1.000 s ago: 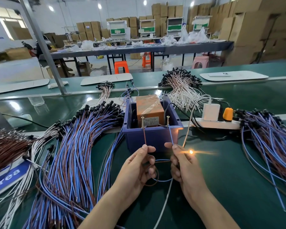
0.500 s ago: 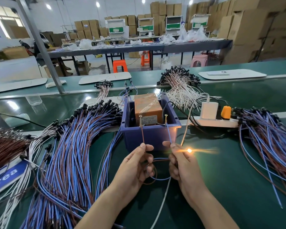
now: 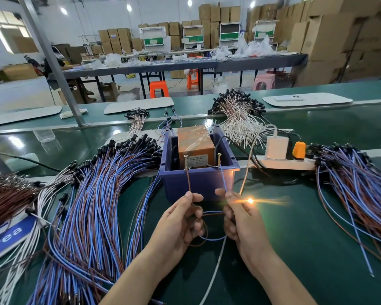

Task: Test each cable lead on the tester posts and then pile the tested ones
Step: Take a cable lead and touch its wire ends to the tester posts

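Head view: left hand [image 3: 178, 221] pinches brown lead [image 3: 188, 181], lead end up at left post [image 3: 185, 161] on blue bin [image 3: 198, 186]. Right hand [image 3: 240, 221] pinches blue lead [image 3: 223, 179], end at right post [image 3: 218, 159]. Lamp [image 3: 250, 201] glows beside right fingertips. Slack loops between hands. Left cable pile [image 3: 92, 205] and right cable pile [image 3: 356, 183] flank bin.

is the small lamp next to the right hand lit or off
Lit: the lamp glows bright orange beside the right hand, which pinches the blue lead; the left hand pinches the brown lead.
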The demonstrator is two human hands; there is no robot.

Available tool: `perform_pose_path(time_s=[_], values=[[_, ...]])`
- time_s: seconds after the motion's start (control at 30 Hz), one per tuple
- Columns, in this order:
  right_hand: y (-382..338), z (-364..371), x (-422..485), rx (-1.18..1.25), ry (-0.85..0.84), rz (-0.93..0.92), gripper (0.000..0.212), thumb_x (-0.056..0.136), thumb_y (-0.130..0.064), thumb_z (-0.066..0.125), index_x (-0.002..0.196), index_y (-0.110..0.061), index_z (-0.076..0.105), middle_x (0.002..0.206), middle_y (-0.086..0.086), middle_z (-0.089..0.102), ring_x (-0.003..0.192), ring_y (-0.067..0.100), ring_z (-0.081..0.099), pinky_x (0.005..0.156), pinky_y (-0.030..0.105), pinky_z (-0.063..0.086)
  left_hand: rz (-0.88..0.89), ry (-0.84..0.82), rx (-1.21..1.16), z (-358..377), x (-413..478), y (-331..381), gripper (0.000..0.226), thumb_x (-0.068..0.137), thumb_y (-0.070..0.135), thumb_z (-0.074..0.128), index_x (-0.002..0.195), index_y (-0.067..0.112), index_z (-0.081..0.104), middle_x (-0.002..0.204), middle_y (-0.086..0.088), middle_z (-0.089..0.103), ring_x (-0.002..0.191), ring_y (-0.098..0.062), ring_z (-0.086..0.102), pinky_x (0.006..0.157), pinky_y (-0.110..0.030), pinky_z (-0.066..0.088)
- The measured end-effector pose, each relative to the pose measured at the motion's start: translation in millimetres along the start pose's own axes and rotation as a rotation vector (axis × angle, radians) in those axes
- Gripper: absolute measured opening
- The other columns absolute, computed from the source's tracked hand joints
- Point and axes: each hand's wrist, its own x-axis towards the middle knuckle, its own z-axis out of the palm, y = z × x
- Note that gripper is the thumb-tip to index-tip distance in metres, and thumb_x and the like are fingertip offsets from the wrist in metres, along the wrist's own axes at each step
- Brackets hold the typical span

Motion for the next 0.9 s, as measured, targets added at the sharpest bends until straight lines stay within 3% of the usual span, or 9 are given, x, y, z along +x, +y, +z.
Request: perform_pose_path(time_s=[0.53, 0.63, 0.77, 0.83, 0.9], values=[[-3.9, 0.7, -3.7, -0.024, -0.013, 0.007, 0.026, 0.103, -0.03, 0.051, 0.101, -0.033, 0.077, 0.061, -0.007, 0.047, 0.044, 0.006, 0.035, 0.039, 0.019, 0.027, 0.042, -0.04, 0.078, 1.8, -8.0, 2.2, 0.029, 0.084, 0.044, 0.065, 0.091, 0.02, 0.078, 0.073, -0.003, 0.057, 0.053, -0.013, 0.049, 0.052, -0.024, 0.046], [-5.0, 2.6, -5.7, -0.035, -0.031, 0.008, 0.026, 0.102, -0.03, 0.051, 0.101, -0.032, 0.078, 0.071, -0.005, 0.057, 0.051, 0.007, 0.049, 0.044, 0.021, 0.036, 0.089, -0.078, 0.134, 1.3, -9.5, 0.1, 0.033, 0.086, 0.043, 0.063, 0.098, 0.016, 0.077, 0.077, -0.003, 0.059, 0.054, -0.014, 0.05, 0.053, -0.023, 0.047], [-3.2, 3.5, -6.1, -0.012, -0.064, 0.027, 0.027, 0.102, -0.027, 0.051, 0.104, -0.029, 0.078, 0.102, 0.001, 0.075, 0.082, 0.018, 0.069, 0.071, 0.035, 0.056, 0.155, -0.128, 0.267, 3.8, -11.5, -4.4, 0.03, 0.091, 0.038, 0.059, 0.102, 0.016, 0.076, 0.083, -0.003, 0.062, 0.061, -0.015, 0.052, 0.057, -0.025, 0.047], [-3.2, 4.8, -7.5, 0.008, -0.112, 0.038, 0.026, 0.103, -0.026, 0.051, 0.104, -0.027, 0.077, 0.102, 0.006, 0.076, 0.084, 0.018, 0.071, 0.067, 0.028, 0.056, 0.186, -0.147, 0.342, 5.7, -12.5, -6.6, 0.028, 0.093, 0.035, 0.057, 0.104, 0.018, 0.076, 0.085, -0.009, 0.066, 0.063, -0.017, 0.052, 0.058, -0.027, 0.049], [-3.7, 6.4, -8.8, 0.023, -0.147, 0.05, 0.024, 0.098, -0.032, 0.055, 0.105, -0.026, 0.077, 0.101, 0.008, 0.077, 0.083, 0.021, 0.072, 0.069, 0.033, 0.058, 0.213, -0.157, 0.422, 6.8, -13.0, -8.1, 0.027, 0.095, 0.034, 0.055, 0.108, 0.021, 0.075, 0.09, -0.02, 0.069, 0.065, -0.02, 0.052, 0.06, -0.028, 0.05]])
